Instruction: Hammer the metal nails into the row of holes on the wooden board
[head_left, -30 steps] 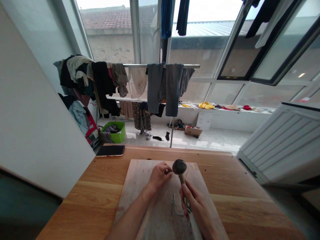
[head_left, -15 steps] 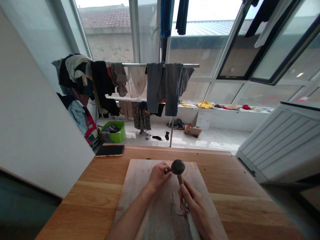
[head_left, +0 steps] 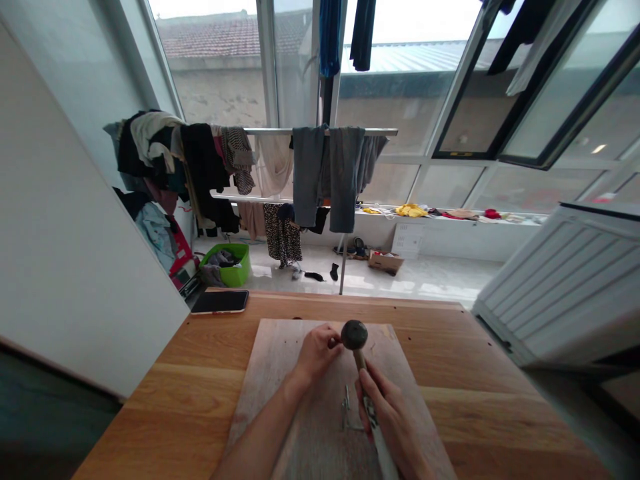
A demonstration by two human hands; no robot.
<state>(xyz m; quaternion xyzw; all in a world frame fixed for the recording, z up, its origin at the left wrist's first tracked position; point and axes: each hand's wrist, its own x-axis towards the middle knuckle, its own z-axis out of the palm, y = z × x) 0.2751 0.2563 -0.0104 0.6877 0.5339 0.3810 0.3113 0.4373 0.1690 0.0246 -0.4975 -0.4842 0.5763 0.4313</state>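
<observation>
My right hand [head_left: 393, 410] is wrapped round the handle of a hammer [head_left: 355, 335] with a dark, round head. The hammer's head is over the far part of a worn wooden board [head_left: 310, 427]. Just left of the head, my left hand [head_left: 319, 350] rests at the board with thumb and fingers pinched together. Whatever is between those fingertips is too small and too hidden to make out. Several thin metal nails [head_left: 346, 407] lie on the board between my left forearm and my right hand.
The board lies on a wooden table [head_left: 490, 400]. A phone [head_left: 221, 301] is at the table's far left corner. Beyond the table stand a drying rack with clothes [head_left: 309, 177], a green basket [head_left: 239, 267] and a cardboard box [head_left: 385, 262]. A white panelled door [head_left: 560, 280] is at right.
The hammer's head has shifted very slightly left, towards my left fingertips. My left hand keeps its pinch in the same place.
</observation>
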